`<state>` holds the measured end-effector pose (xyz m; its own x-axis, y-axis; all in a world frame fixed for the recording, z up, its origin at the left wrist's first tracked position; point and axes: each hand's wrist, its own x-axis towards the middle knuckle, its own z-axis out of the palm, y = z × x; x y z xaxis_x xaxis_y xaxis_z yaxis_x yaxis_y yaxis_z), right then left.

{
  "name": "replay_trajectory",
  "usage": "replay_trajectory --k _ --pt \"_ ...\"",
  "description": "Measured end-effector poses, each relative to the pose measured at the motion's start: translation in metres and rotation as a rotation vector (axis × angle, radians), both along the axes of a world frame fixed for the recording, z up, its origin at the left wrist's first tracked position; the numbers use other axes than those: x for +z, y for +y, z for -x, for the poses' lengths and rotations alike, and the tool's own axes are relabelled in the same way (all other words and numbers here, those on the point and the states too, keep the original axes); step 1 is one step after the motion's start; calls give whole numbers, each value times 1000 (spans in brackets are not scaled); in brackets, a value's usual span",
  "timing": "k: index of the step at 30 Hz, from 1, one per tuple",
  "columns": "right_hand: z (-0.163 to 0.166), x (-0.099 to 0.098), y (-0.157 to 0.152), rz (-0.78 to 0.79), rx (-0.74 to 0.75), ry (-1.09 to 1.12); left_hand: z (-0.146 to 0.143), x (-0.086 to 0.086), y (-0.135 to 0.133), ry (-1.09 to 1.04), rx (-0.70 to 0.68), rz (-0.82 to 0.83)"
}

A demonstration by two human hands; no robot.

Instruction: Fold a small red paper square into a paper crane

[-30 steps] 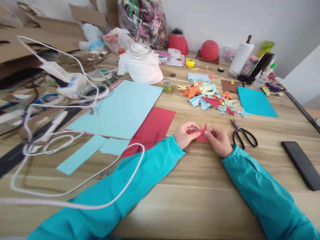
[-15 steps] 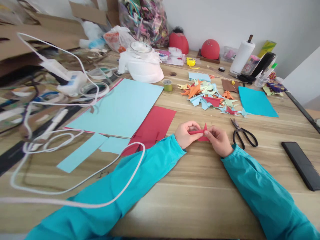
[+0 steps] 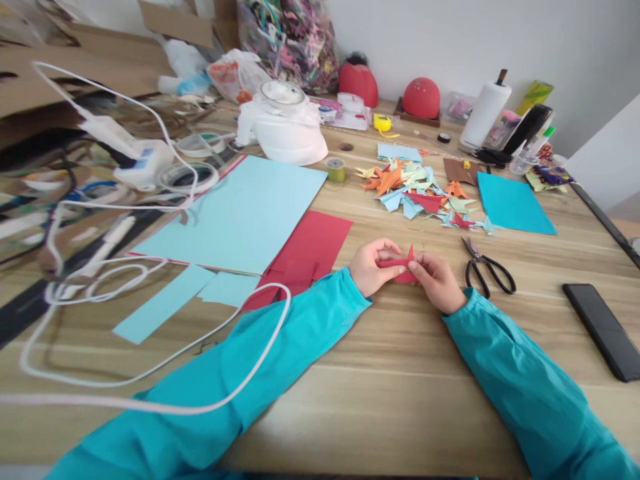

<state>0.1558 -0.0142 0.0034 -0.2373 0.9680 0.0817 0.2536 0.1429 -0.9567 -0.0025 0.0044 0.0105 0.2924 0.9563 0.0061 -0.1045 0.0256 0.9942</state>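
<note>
A small folded red paper piece [image 3: 404,265] sits between my two hands just above the wooden table [image 3: 400,373]. My left hand [image 3: 371,266] pinches its left end with fingers curled. My right hand [image 3: 439,281] pinches the right side, fingers closed on the paper, and one red point sticks up between the hands. Both arms wear teal sleeves. Black scissors [image 3: 487,268] lie just right of my right hand. A red paper sheet [image 3: 310,257] lies to the left of my left hand.
A pile of folded paper shapes [image 3: 420,193] lies beyond the hands, with a teal sheet [image 3: 513,203] to its right. A large light blue sheet [image 3: 240,217] and white cables [image 3: 150,320] cover the left. A black phone [image 3: 603,328] lies at right.
The hands stay in place on the red paper; the fingers shift slightly, pressing the fold flatter. The view has moved a little.
</note>
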Motion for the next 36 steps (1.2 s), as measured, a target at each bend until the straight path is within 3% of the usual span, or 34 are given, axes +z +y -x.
replay_trajectory --k 16,36 --pt "1 6 2 213 6 237 2 -1 2 53 -23 -69" --pt "0 7 3 208 36 264 4 -4 4 30 -67 -83"
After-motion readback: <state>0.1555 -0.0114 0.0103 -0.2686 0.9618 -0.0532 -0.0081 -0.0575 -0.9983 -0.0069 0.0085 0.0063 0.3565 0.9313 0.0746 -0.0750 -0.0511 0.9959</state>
